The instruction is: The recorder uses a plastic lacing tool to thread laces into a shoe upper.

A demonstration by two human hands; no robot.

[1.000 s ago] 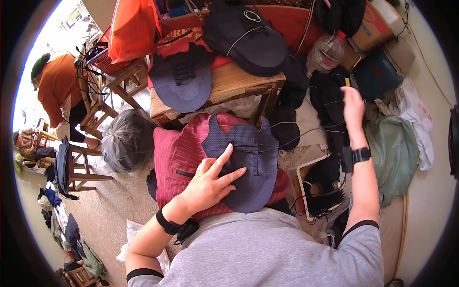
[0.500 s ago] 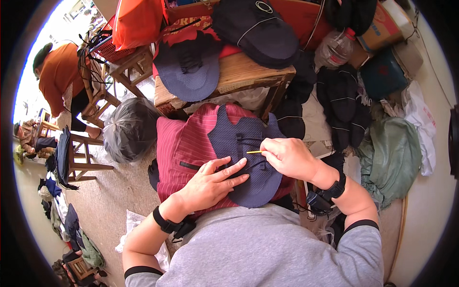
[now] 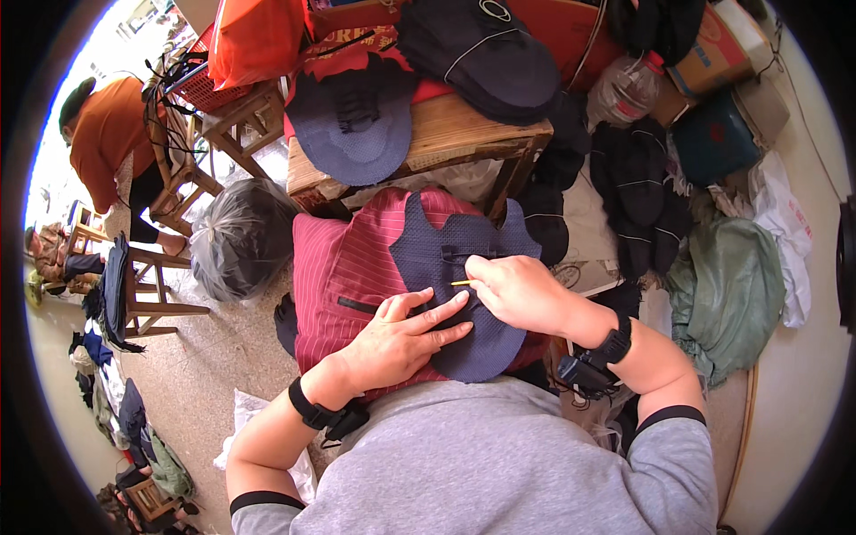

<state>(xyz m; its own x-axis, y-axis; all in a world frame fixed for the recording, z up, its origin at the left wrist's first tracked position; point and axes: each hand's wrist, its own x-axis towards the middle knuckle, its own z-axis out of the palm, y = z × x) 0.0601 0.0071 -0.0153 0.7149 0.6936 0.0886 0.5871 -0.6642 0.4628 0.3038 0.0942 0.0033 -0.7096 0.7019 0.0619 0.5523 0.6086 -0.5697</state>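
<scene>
head view shows the right hand (image 3: 522,294) back over a dark blue woven piece (image 3: 490,343), where a second ago it was raised well off to the right, near the banded dark bundles (image 3: 637,174). since half a second ago it has slid a little further left, bringing the tip of a thin yellow tool (image 3: 460,283) close to the left fingertips. the shift, it appears, turns a one-handed hold into two-handed work: one hand steadying, the other working the tool by the black strips (image 3: 453,252) on the cloth.

the left hand (image 3: 392,339) lies with fingers spread, pressing on the left side of the piece; the right pinches the yellow tool between thumb and fingers, whether its tip has entered the cloth being too small to tell.

the piece rests on a red striped bundle (image 3: 330,267) directly in front of the wearer's grey shirt (image 3: 481,446). its long axis runs away from the body, the far end leaning slightly left. the rounded end faces the wearer; the two-pointed, notched end faces a wooden bench (image 3: 446,138). on that bench lie a similar blue piece (image 3: 379,152), its rounded end also nearer the wearer, and a tied dark stack (image 3: 481,71).
</scene>
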